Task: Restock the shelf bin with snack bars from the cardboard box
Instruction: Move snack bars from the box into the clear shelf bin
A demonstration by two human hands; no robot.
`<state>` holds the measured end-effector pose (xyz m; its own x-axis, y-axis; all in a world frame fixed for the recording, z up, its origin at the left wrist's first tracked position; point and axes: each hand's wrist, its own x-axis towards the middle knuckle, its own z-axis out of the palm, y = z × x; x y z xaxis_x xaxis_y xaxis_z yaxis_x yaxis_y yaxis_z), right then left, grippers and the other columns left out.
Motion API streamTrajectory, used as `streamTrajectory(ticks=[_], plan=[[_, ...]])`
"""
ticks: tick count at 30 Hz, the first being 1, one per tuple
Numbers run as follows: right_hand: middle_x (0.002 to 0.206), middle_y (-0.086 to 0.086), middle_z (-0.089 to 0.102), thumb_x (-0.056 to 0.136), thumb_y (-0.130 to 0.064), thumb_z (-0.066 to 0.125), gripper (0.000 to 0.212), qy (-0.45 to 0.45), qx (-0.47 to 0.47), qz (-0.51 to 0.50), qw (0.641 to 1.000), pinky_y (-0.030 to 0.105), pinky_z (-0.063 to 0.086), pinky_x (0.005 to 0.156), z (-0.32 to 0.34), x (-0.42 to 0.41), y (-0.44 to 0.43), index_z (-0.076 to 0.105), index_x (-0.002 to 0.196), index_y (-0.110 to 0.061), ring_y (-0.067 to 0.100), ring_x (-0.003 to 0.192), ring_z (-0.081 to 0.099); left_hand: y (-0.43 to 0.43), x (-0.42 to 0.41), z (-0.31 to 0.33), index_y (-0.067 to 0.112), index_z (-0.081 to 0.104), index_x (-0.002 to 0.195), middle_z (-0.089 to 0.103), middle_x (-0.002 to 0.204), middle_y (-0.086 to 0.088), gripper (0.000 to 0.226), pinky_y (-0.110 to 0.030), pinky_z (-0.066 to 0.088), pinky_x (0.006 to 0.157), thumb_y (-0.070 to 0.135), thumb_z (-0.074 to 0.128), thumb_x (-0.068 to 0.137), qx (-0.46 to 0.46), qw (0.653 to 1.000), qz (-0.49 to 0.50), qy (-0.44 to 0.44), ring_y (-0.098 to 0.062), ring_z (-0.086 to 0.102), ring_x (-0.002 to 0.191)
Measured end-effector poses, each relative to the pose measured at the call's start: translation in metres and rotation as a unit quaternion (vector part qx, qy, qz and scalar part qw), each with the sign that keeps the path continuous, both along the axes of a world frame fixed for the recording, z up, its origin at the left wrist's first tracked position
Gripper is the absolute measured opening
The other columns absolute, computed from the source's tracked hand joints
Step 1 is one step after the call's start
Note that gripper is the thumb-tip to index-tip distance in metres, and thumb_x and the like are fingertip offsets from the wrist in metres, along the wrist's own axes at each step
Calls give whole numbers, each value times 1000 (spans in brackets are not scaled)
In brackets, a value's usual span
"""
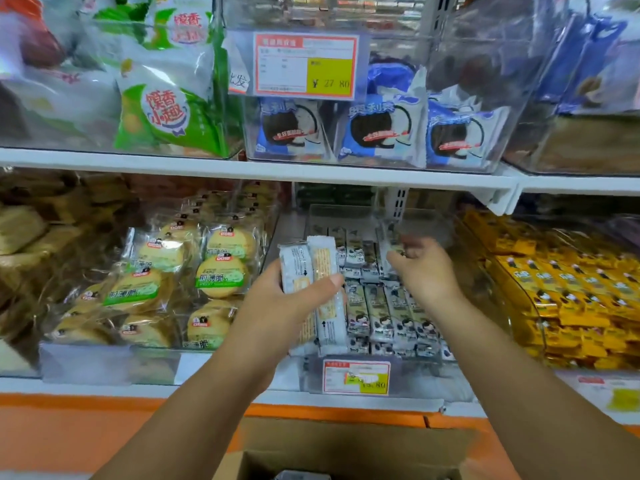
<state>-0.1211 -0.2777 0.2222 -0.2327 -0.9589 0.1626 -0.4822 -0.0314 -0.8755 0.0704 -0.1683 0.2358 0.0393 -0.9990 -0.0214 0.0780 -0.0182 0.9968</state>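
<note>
My left hand (284,303) grips a small stack of wrapped snack bars (313,289), held upright just in front of the clear shelf bin (408,372). The bin sits on the lower shelf and holds rows of the same grey-and-cream bars (384,313). My right hand (424,268) reaches into the bin's right rear part, its fingers curled round one bar (389,242) that stands on end. The open cardboard box (346,452) lies below, at the bottom edge of the view, with one bar just showing inside.
Round cakes in clear wrappers (194,278) fill the bin to the left. Yellow packets (568,296) fill the bin to the right. The upper shelf (263,169) overhangs the bin, carrying blue cookie packs (377,133) and a price tag (306,65).
</note>
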Motion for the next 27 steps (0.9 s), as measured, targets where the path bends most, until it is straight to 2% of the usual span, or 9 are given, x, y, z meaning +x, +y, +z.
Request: streamTrajectory(ticks=[5,8,11,14,16,18,21,24,27], plan=[[98,-3,57,89,-33,64,30,71,13,44,996,25,40,77,-7,11,-20,61,111,-13,16,94,56,7,-1,-5,44,65,105,75,105,13,36,-42,53,89,43,81,73,8,1000,-6,-17,-13,71,101],[109,-3,62,91,-32,60,27,101,6,69,993,25,43,81,-10,9,-21,62,113,-15,14,96,56,10,0,-6,40,63,109,75,101,15,41,-30,51,80,43,79,71,8,1000,-9,-27,-7,71,96],[122,3,61,93,-30,57,29,167,2,94,981,37,47,96,-15,6,-18,59,121,-23,21,112,55,13,-1,-3,39,63,108,75,97,17,34,-19,47,68,38,77,77,7,999,-5,-34,-1,71,88],[132,4,53,95,-31,54,37,171,16,122,978,32,49,88,-14,1,-9,51,132,-28,22,119,52,16,-3,-1,40,63,108,75,97,17,32,-17,49,66,37,76,79,7,999,-8,-42,2,71,87],[138,1,48,96,-30,53,42,156,9,135,978,30,44,94,-13,-3,1,46,137,-28,21,126,47,20,-5,2,40,63,110,75,97,17,33,-20,51,69,35,76,80,8,999,-6,-41,2,70,86],[137,-4,51,95,-27,53,40,155,-25,133,979,28,37,101,-9,-8,17,48,135,-27,14,127,46,24,-8,5,38,63,113,75,100,16,38,-29,54,82,32,77,78,10,1000,-15,-24,0,71,91],[123,-13,58,96,-28,52,30,166,-62,158,971,19,39,91,4,-11,55,55,126,-29,2,109,51,33,-14,11,33,64,114,76,103,11,52,-40,52,94,36,78,64,16,1000,-25,3,-8,71,97],[110,-27,58,97,-34,47,24,83,-34,237,967,11,44,86,22,-11,103,55,120,-38,-9,102,55,37,-19,12,26,68,112,76,103,4,58,-49,51,97,39,83,57,23,999,-30,20,-17,72,100],[93,-53,41,98,-42,37,20,-7,41,304,952,-9,32,69,28,-7,139,39,108,-59,-40,81,39,39,-25,13,22,67,117,75,110,1,69,-51,46,103,45,90,56,24,998,-42,27,-22,69,107]])
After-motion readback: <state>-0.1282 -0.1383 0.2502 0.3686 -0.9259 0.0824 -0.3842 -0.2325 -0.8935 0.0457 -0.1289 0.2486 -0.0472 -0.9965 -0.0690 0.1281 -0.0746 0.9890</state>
